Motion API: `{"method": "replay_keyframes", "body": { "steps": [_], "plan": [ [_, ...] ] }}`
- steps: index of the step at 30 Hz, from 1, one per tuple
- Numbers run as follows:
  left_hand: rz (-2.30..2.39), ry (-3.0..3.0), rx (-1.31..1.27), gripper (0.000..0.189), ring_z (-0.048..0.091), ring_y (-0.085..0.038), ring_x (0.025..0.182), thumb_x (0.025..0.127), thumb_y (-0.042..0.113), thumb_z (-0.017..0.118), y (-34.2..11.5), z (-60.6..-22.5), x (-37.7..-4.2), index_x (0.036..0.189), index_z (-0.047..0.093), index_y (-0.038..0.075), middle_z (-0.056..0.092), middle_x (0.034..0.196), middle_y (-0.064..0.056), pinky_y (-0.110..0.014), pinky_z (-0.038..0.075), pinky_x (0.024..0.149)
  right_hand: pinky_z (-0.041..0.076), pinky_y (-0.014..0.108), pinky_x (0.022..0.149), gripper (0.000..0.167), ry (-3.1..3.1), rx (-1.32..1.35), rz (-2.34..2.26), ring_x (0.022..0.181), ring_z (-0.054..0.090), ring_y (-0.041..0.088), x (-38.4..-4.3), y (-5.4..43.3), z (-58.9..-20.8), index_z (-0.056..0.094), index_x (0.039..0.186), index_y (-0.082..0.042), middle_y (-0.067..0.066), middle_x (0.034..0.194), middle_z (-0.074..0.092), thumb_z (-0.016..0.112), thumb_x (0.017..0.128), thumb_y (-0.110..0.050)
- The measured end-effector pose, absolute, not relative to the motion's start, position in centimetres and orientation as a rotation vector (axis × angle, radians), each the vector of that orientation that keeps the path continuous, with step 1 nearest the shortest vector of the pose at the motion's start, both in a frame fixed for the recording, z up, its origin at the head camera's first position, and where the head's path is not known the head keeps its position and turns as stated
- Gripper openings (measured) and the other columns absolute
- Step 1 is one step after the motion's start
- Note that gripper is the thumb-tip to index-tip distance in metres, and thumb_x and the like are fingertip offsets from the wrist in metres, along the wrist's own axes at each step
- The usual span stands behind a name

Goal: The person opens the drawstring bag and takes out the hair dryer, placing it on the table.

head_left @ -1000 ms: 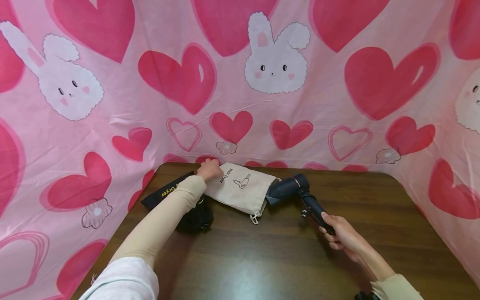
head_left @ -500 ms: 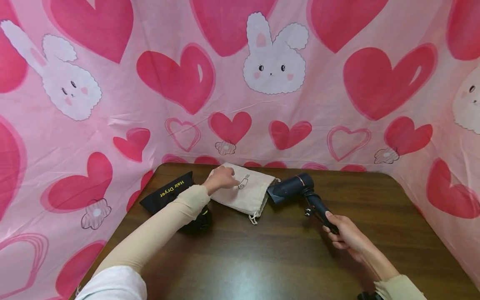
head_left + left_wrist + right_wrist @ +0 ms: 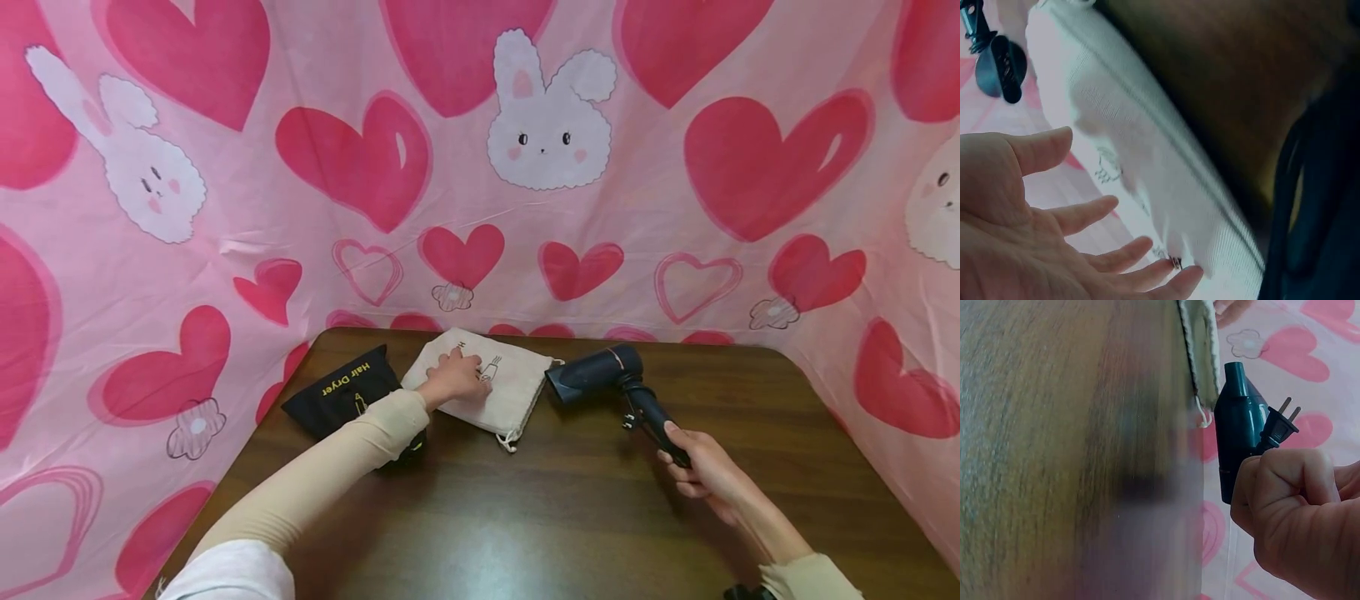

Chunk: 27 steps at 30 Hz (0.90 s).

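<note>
My left hand (image 3: 459, 379) lies over a cream drawstring bag (image 3: 517, 383) printed with a hair dryer. In the left wrist view its fingers are spread, with fingertips right at the cloth (image 3: 1166, 206). My right hand (image 3: 701, 467) grips the handle of a dark blue hair dryer (image 3: 600, 371), whose nozzle points left at the bag's mouth, a small gap away. The right wrist view shows the fingers curled round the handle, and a two-pin plug (image 3: 1279, 428) beside the dryer's body. The bag's printed lettering is partly covered by my left hand.
A black pouch (image 3: 330, 400) with yellow "Hair Dryer" lettering lies on the table's left side, partly behind my left sleeve. White drawstring ends (image 3: 507, 442) hang from the bag's near corner. A pink heart-and-rabbit cloth rises behind the brown wooden table (image 3: 510, 517).
My left hand has moved from the bag's far left corner to its middle. My right hand has drawn the hair dryer slightly right, widening the gap to the bag.
</note>
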<state>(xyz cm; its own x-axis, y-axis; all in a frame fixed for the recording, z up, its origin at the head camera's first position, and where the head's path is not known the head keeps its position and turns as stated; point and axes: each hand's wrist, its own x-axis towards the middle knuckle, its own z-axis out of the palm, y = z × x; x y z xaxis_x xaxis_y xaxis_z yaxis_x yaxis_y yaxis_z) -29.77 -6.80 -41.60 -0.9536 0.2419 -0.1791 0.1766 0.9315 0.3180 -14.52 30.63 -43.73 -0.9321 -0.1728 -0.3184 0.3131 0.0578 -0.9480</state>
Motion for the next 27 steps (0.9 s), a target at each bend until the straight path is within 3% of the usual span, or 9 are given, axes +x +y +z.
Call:
{"method": "replay_keyframes", "body": {
  "steps": [11,18,27],
  "plan": [
    [0.465,2.811,0.333,0.054,0.041,-0.046,0.134,0.095,0.038,0.073,-6.0,-43.5,-29.4,0.14,0.061,0.01,0.047,0.137,-0.023,-0.069,0.037,0.102,0.028,0.02,0.045,0.048,2.0,0.175,-1.929,0.05,0.031,0.005,-15.1,31.2,-43.9,0.036,0.124,0.009,0.0,0.079,0.049,0.031,0.117,-0.038],
    [0.374,2.834,0.323,0.044,0.043,-0.047,0.13,0.095,0.041,0.075,-5.1,-44.1,-29.1,0.126,0.066,0.012,0.047,0.136,-0.022,-0.07,0.04,0.098,0.027,0.02,0.045,0.051,1.992,0.172,-1.933,0.05,0.031,0.005,-15.4,31.4,-43.9,0.031,0.128,0.011,0.0,0.079,0.049,0.03,0.117,-0.039],
    [0.283,2.84,0.312,0.067,0.043,-0.045,0.131,0.095,0.044,0.074,-3.9,-44.6,-29.2,0.152,0.054,0.015,0.046,0.142,-0.021,-0.066,0.041,0.097,0.028,0.02,0.046,0.052,1.989,0.165,-1.936,0.051,0.032,0.005,-15.8,32.1,-43.9,0.03,0.129,0.012,0.0,0.079,0.049,0.029,0.117,-0.039]
  ]
}}
